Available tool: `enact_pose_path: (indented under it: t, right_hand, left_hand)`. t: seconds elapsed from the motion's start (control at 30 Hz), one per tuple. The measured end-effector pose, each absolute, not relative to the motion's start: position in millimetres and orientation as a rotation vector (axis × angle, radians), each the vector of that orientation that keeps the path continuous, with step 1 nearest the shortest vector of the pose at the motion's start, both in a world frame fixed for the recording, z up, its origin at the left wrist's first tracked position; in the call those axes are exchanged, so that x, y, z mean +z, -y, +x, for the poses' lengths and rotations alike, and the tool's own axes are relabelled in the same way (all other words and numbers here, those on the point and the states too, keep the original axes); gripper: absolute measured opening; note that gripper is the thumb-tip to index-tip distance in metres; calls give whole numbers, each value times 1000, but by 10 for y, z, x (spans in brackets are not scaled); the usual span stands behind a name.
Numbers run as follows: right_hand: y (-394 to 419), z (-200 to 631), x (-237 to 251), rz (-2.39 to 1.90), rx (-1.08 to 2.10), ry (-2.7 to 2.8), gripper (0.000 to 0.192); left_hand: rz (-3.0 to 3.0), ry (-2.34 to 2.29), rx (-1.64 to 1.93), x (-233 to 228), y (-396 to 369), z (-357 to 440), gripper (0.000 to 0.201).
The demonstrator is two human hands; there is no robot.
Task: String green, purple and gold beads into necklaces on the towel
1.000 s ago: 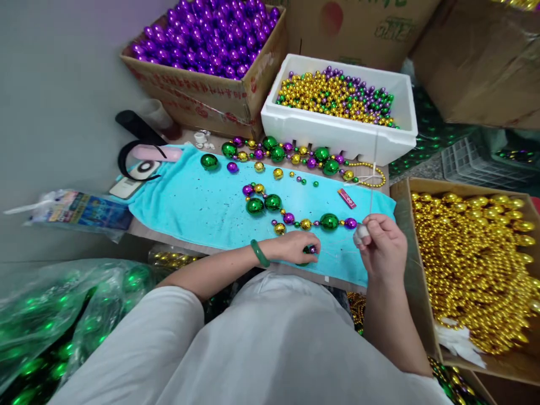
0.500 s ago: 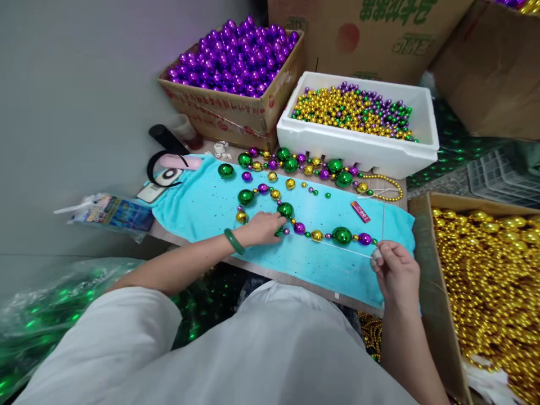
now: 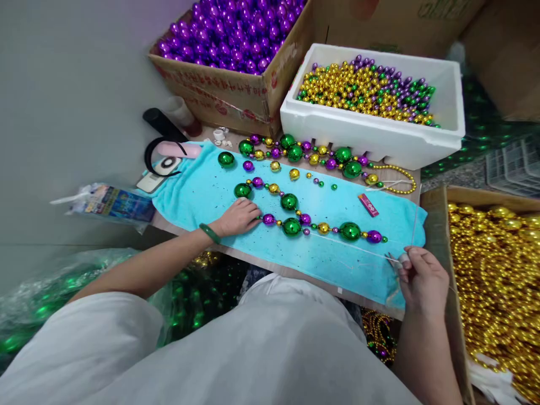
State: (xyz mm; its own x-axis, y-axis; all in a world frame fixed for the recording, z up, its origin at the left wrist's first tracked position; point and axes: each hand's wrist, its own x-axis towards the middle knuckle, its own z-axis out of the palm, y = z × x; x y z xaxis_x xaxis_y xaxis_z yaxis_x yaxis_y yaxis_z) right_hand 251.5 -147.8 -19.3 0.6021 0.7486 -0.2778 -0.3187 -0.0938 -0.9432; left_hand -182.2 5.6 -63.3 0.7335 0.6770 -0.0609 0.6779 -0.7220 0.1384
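A string of green, purple and gold beads [image 3: 323,228] lies in a bend on a turquoise towel [image 3: 198,197]. My left hand [image 3: 237,218], with a green bangle at the wrist, has its fingers closed on the near-left end of that bead string, beside a purple bead; the fingertips hide part of it. At the towel's right edge my right hand [image 3: 426,278] pinches a thin white string [image 3: 354,249] pulled taut toward the beads. White tape wraps one of its fingers. A small dark pointed thing, too small to name, shows by those fingertips.
Behind the towel lies a finished-looking bead necklace [image 3: 351,169], with several loose beads [image 3: 294,174] before it. A white foam box [image 3: 371,124] of small beads and a carton [image 3: 219,93] of purple balls stand behind. On the right is a carton [image 3: 447,281] of gold bead strands.
My left hand has moved left, drawing the bead string's near end along the towel. My right hand has shifted right and slightly down, still pinching the white string. The camera view has shifted.
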Motion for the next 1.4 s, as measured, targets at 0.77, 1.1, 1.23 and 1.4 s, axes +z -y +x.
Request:
enact_pose_path:
  t: [0.77, 1.1, 1.23, 1.4]
  right_hand:
    - [1148, 1901, -159, -1502, 1143, 745, 34]
    - [1157, 1811, -192, -1549, 1119, 921, 34]
    - [1126, 1808, -156, -1560, 1051, 1020, 29]
    - [1095, 1783, -140, -1548, 1026, 1076, 26]
  left_hand:
    - [2197, -1564, 398, -490, -1070, -368, 41]
    - [1610, -1051, 837, -381, -864, -297, 43]
    - [1432, -839, 949, -261, -615, -345, 43]
    - [1497, -829, 976, -189, -520, -368, 39]
